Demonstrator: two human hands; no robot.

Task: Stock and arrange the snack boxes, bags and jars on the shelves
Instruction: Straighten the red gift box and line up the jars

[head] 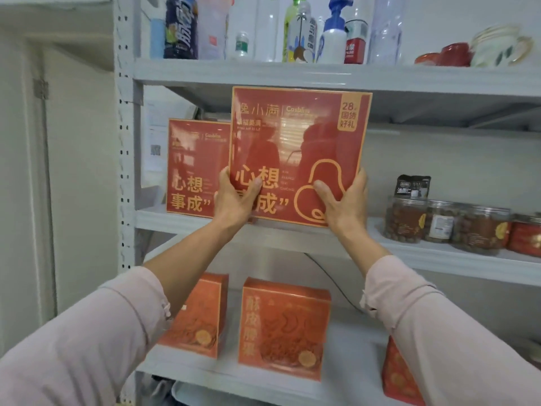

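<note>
Mid-restock here. I've got the big red box (298,142) upright in both hands. My left hand (234,200) is wrapped round its lower left corner and my right hand (342,203) round the lower right, thumbs on the front, fingers behind. Its bottom edge is right at the front lip of the middle shelf (439,259), but I can't tell if it's resting there or just above. So I'd say this one isn't placed yet.

Looks done so far:
- 1 twin box (196,165) standing at the back left of the same shelf
- a row of jars (407,218) on the right, with a dark bag (414,187) behind them
- 2 orange boxes (284,326) upright on the lower shelf (351,341), plus a 3rd box (401,373) half hidden by my sleeve

What's left is sliding this one in beside its twin. There's a decent gap between the twin and the jars, so it should fit.
</note>
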